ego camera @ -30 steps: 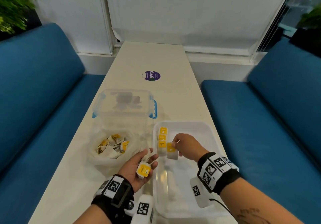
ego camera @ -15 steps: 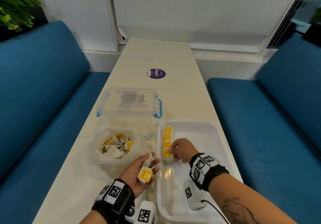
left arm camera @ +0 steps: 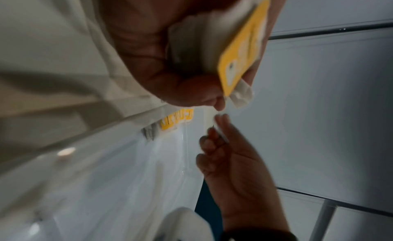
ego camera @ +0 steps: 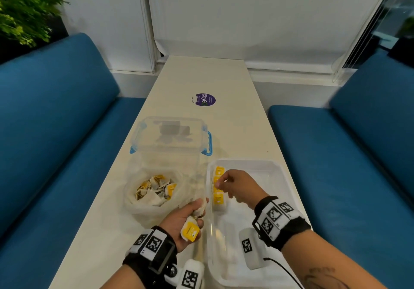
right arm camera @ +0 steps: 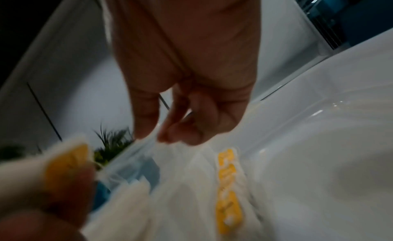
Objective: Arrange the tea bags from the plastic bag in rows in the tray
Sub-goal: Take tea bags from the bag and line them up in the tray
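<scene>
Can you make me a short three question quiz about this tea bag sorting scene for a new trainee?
1. True or false: the left hand holds a tea bag with a yellow tag.
2. Where does the row of tea bags lie in the white tray: A) along its left wall, B) across its middle, C) along its right wall?
3. Fill in: loose tea bags wait in the ____ bag, in front of the clear lidded box.

Key: 1 true; 2 A; 3 plastic.
</scene>
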Demonstrator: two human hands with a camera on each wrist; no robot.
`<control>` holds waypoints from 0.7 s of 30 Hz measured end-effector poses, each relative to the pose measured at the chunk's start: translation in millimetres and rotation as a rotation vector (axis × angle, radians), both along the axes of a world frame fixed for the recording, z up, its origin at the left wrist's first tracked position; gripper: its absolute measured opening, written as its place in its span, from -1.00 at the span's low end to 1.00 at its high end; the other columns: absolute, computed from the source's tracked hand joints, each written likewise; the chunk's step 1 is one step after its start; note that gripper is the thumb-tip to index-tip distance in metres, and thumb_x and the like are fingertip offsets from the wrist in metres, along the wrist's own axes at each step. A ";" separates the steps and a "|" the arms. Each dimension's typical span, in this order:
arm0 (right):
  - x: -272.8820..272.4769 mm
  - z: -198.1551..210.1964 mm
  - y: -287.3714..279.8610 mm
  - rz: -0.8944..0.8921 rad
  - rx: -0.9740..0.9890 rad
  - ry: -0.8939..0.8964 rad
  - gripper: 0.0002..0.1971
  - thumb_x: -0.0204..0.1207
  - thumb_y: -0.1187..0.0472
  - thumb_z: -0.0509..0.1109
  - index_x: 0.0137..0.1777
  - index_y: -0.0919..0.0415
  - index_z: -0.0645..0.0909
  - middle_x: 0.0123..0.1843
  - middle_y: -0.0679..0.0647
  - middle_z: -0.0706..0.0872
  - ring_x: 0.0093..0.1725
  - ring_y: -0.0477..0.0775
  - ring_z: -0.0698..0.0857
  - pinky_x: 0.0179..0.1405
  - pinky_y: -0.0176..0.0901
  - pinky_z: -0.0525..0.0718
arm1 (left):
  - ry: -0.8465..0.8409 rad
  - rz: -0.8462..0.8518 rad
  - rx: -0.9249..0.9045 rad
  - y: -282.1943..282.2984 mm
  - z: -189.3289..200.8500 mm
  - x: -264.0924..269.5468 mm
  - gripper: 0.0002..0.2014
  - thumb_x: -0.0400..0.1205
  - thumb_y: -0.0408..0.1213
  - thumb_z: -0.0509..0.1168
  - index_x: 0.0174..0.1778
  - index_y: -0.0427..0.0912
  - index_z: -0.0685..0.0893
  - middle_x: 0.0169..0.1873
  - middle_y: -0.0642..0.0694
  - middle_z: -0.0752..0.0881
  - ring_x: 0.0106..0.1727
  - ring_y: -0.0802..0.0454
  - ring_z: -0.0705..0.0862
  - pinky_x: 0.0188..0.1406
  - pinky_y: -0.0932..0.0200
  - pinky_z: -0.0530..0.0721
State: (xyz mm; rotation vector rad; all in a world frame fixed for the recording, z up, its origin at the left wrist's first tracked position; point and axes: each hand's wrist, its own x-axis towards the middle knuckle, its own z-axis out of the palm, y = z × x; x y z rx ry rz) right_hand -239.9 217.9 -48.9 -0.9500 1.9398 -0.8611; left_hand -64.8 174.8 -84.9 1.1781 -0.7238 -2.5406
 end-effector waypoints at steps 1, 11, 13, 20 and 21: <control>4.3 10.9 5.0 0.083 -0.017 -0.071 -0.94 0.47 0.29 0.42 -0.12 0.14 0.61 -0.33 0.00 0.60 -0.42 -0.09 0.53 -0.57 -0.32 0.34 | -0.006 -0.008 -0.007 -0.5 0.1 -1.8 -0.79 0.54 -0.11 0.30 -0.03 -0.15 0.68 -0.41 -0.05 0.53 -0.69 0.16 0.51 -0.77 0.40 0.44; 15.8 30.9 31.4 0.102 -0.144 -0.199 -0.50 0.35 0.64 0.12 0.02 0.09 0.66 -0.25 -0.01 0.60 -0.40 -0.12 0.62 -0.60 -0.28 0.29 | -0.010 -0.105 -0.010 5.6 6.0 -21.2 -0.57 0.52 0.19 0.18 0.01 -0.12 0.58 -0.43 -0.04 0.54 -0.70 0.16 0.48 -0.81 0.44 0.38; 14.4 30.2 35.5 0.142 -0.133 -0.097 -0.56 0.39 0.65 0.15 0.02 0.20 0.69 -0.25 -0.04 0.60 -0.37 -0.13 0.58 -0.58 -0.44 0.38 | 0.001 -0.128 0.017 7.9 5.7 -22.1 -0.54 0.43 0.17 0.25 0.00 -0.16 0.54 -0.48 -0.06 0.54 -0.71 0.15 0.48 -0.81 0.44 0.38; 7.2 24.7 41.7 0.208 -0.140 0.052 -0.79 0.45 0.44 0.44 -0.19 0.08 0.66 -0.23 -0.09 0.66 -0.24 -0.18 0.58 -0.19 -0.51 0.55 | 0.097 -0.199 0.125 10.9 5.4 -21.6 -0.56 0.31 0.12 0.27 -0.09 -0.17 0.58 -0.52 -0.06 0.56 -0.71 0.13 0.50 -0.83 0.42 0.40; 7.1 26.3 42.5 0.206 -0.134 0.070 -0.84 0.46 0.39 0.46 -0.19 0.09 0.65 -0.25 -0.12 0.64 -0.29 -0.23 0.55 -0.28 -0.51 0.53 | 0.112 -0.201 0.141 11.3 5.9 -20.4 -0.58 0.33 0.13 0.26 -0.13 -0.17 0.61 -0.52 -0.06 0.56 -0.71 0.13 0.51 -0.83 0.42 0.41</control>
